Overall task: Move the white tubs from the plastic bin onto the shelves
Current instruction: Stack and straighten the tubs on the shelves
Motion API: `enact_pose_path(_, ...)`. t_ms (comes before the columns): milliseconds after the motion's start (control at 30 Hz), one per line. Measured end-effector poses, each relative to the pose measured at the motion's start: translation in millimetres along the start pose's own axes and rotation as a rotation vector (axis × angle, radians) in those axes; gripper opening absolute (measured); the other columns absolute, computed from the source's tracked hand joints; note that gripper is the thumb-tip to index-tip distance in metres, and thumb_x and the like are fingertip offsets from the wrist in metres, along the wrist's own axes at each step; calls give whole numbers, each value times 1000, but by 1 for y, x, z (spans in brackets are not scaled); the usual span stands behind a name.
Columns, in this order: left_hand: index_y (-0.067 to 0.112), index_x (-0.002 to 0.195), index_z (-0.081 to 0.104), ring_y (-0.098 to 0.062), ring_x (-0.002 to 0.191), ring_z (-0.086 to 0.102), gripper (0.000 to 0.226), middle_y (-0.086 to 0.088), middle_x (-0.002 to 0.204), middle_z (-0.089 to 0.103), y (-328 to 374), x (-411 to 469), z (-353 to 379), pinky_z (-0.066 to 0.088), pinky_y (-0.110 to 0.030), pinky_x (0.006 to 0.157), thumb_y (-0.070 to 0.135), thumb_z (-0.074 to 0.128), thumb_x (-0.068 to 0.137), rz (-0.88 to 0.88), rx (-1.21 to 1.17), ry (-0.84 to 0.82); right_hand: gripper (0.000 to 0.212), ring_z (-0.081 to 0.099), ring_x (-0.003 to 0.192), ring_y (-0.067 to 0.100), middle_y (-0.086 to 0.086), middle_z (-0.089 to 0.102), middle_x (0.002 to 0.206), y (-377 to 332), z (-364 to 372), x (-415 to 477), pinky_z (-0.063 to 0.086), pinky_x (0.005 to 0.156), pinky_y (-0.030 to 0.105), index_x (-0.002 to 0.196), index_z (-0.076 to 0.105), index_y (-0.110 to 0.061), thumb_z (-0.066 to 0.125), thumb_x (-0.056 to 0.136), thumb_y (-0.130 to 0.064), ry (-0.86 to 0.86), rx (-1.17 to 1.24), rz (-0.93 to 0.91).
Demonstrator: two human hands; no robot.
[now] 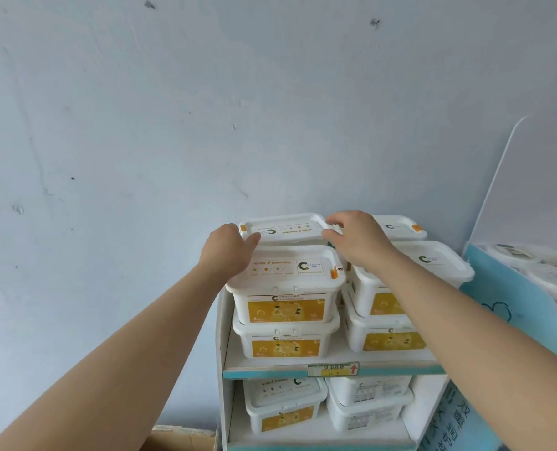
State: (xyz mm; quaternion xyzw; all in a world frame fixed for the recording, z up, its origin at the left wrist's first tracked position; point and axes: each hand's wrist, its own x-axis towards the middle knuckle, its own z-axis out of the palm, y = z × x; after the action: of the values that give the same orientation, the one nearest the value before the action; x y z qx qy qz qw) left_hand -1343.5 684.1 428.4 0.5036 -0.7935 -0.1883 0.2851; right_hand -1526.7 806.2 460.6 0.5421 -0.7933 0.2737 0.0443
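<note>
Reaching over the front stack (287,301) on the upper shelf (270,372), we grip the rear white tub (283,229) by its ends with left hand (230,252) and right hand (357,239), judging that a dragged wrist could topple the front tubs, with open room only above and the wall (173,125) close behind.

Both arms stretched fwd, L hand (228,253) grips white tub (285,230) left end, R hand (357,240) its right end

stockroom: labelled shelves (332,369) of identical tubs (287,307)
</note>
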Motion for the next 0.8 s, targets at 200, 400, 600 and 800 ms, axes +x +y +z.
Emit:
enact_pose_path(200, 14, 63, 35, -13, 54, 39, 44, 2, 62, 40, 1, 36, 9, 28, -27, 48, 41, 55, 92, -119, -19, -89, 45, 44, 129, 21, 4, 47, 142, 11, 9, 74, 35, 107, 34, 136, 48, -12, 55, 94, -27, -227, -116, -71)
enact_pose_path(400, 11, 61, 44, -24, 53, 40, 38, -3, 57, 43, -4, 55, 15, 34, -29, 56, 33, 58, 89, -171, -154, -79, 55, 43, 129, 20, 3, 43, 144, 19, 28, 120, 34, 105, 31, 140, 43, -20, 61, 90, -33, -364, -106, -76)
enact_pose_path(600, 4, 110, 62, -18, 71, 71, 36, -2, 72, 70, -6, 59, 19, 56, -38, 82, 36, 54, 93, -174, -339, -77, 45, 50, 123, 18, 0, 51, 136, 27, 37, 146, 38, 104, 35, 128, 56, -28, 64, 86, -39, -411, -52, -67)
enact_pose_path(800, -2, 131, 46, -25, 58, 67, 44, -16, 74, 67, 3, 60, 1, 60, -40, 64, 23, 55, 96, -203, -531, -17, 22, 61, 99, 16, -4, 67, 98, 24, 33, 156, 46, 87, 29, 97, 71, -17, 65, 87, -35, -381, 125, -80)
